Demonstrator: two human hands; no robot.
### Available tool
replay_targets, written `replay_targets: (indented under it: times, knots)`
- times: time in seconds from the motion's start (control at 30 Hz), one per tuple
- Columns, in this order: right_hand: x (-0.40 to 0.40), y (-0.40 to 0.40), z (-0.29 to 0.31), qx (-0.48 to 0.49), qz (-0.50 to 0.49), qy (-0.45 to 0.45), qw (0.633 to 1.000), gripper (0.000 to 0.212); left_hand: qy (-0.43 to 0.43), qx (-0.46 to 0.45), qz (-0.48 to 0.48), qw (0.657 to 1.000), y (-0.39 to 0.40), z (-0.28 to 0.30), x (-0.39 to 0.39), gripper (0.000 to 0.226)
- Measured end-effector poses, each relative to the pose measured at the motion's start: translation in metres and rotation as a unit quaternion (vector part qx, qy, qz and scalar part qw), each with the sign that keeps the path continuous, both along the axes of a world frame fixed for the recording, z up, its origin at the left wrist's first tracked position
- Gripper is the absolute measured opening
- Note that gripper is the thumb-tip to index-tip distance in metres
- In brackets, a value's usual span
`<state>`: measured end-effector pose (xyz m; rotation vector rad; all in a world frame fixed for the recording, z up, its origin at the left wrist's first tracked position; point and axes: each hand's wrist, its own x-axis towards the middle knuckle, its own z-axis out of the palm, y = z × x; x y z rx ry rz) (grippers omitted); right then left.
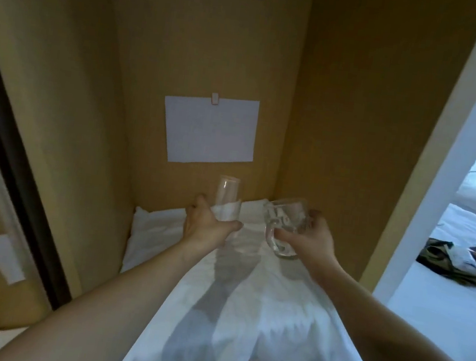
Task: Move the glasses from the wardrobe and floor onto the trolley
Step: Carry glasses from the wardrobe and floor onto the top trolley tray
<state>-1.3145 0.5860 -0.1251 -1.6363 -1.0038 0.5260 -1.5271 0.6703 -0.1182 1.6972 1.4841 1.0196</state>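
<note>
Our left hand [207, 224] fingers round a tall glass [227, 200], right hand [310, 237] fingers round a glass mug [282, 224], above the white cloth [246, 301], paper [210, 130] behind.

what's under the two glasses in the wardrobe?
A white cloth covers the shelf below the tall glass in the left hand and the mug in the right hand. The cloth hides the shelf surface itself.
</note>
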Motion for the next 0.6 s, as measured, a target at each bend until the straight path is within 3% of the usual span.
replay_targets:
  times: [0.17,0.27,0.33,0.43,0.6]
  knots:
    - [-0.002,-0.050,0.012,0.090,-0.015,0.171,0.981,0.084,-0.179,-0.010,-0.075,0.981,-0.024,0.002,0.014,0.101]
    - [0.003,-0.081,0.021,0.170,0.019,0.323,0.931,0.073,-0.224,-0.032,-0.115,0.967,-0.040,0.005,0.030,0.096]
    - [0.008,-0.101,0.030,0.211,0.056,0.377,0.900,0.054,-0.241,-0.045,-0.148,0.958,-0.050,0.007,0.041,0.092]
    - [0.023,-0.132,0.045,0.224,0.083,0.361,0.901,0.039,-0.260,-0.042,-0.202,0.943,-0.070,0.014,0.064,0.088]
    - [0.059,-0.187,0.050,0.219,-0.002,0.292,0.931,0.052,-0.245,-0.041,-0.283,0.926,-0.112,0.029,0.119,0.087]
